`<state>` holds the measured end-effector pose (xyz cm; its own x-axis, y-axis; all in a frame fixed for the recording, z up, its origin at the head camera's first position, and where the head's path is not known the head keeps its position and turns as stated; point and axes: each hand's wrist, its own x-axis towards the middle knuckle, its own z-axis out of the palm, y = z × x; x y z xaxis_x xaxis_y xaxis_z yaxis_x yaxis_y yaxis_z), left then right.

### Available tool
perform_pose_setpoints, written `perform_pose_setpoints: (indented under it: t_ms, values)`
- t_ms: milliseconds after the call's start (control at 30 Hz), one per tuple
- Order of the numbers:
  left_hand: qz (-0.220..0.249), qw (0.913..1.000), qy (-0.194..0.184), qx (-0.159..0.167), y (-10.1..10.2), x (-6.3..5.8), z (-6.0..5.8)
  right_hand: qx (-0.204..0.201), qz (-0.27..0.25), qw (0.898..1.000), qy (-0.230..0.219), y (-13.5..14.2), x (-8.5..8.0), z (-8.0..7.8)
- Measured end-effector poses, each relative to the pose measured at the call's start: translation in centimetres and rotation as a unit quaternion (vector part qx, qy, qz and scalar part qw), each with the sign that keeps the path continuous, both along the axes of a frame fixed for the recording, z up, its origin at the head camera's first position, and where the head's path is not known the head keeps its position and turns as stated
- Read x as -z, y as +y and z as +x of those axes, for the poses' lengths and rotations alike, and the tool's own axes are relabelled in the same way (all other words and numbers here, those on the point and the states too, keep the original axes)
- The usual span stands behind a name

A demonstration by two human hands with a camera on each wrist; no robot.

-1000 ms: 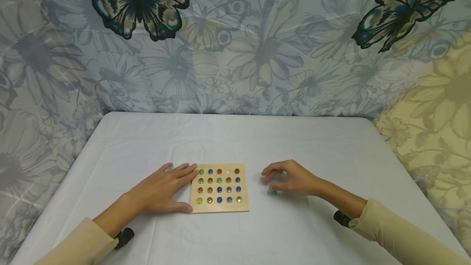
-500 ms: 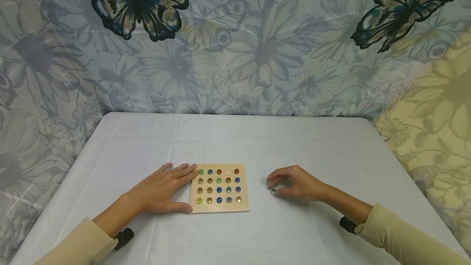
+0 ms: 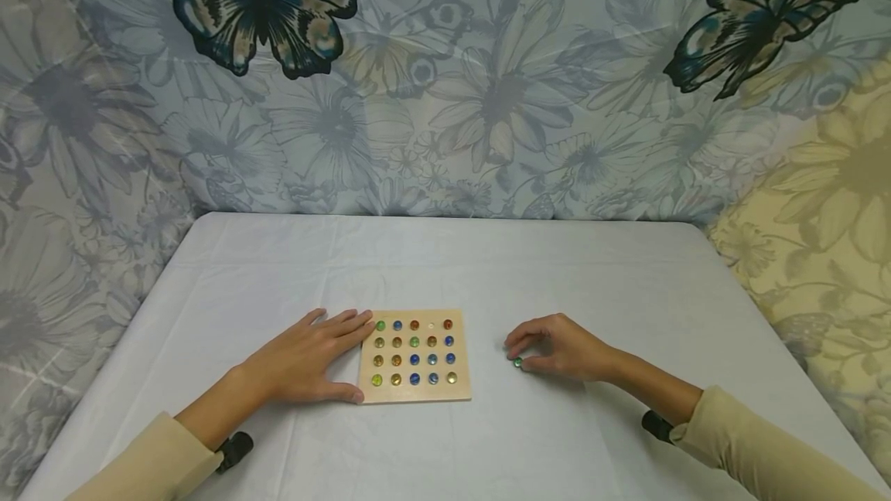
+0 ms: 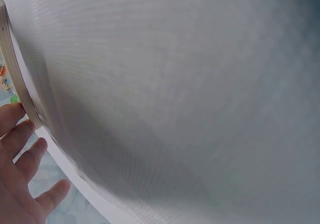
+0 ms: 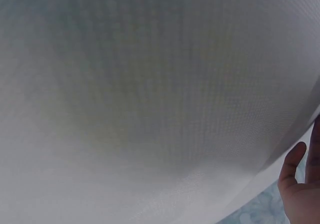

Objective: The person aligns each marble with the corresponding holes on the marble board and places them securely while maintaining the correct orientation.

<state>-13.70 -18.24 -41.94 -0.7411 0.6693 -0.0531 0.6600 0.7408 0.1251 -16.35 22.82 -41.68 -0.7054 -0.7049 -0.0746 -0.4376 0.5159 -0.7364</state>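
Note:
A square-cornered light wooden board (image 3: 411, 395) lies on the white tablecloth, with rows of glass marbles in green, blue, amber and brown. One pale spot (image 3: 431, 325) shows in its far row. My left hand (image 3: 306, 362) rests at the board's left side, fingers spread, fingertips at the far corner and thumb at the near one. In the left wrist view, fingertips touch the board's edge (image 4: 17, 73). Right of the board, my right hand (image 3: 567, 348) pinches a green marble (image 3: 517, 362) between thumb and forefinger, low over the cloth. The right wrist view shows only part of that hand (image 5: 302, 199); the marble is out of view.
The white-covered table (image 3: 445, 261) extends around the board. Behind it hangs a cloth backdrop (image 3: 445, 122) printed with flowers and butterflies. A yellowish patterned cloth (image 3: 835, 199) borders the right side. Dark wrist devices (image 3: 237, 451) sit at both cuffs.
My right hand has shifted slightly right and toward me, its thumb and forefinger closing on the green marble, then stays still. My left hand and the board have not moved.

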Motion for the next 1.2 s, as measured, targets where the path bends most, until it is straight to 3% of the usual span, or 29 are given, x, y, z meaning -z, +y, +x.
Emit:
perform_pose_setpoints:
  t_ms: [800, 1200]
  values:
    - [0.0, 1.0, -0.005, -0.002, 0.0, 0.0, 0.0, 0.0, -0.009, 1.0, -0.003, -0.6, -0.2, -0.4]
    - [-0.007, 1.0, 0.003, 0.001, -0.1, 0.2, -0.1, -0.004, -0.001, 0.999, 0.044, -2.0, -1.1, -1.3]
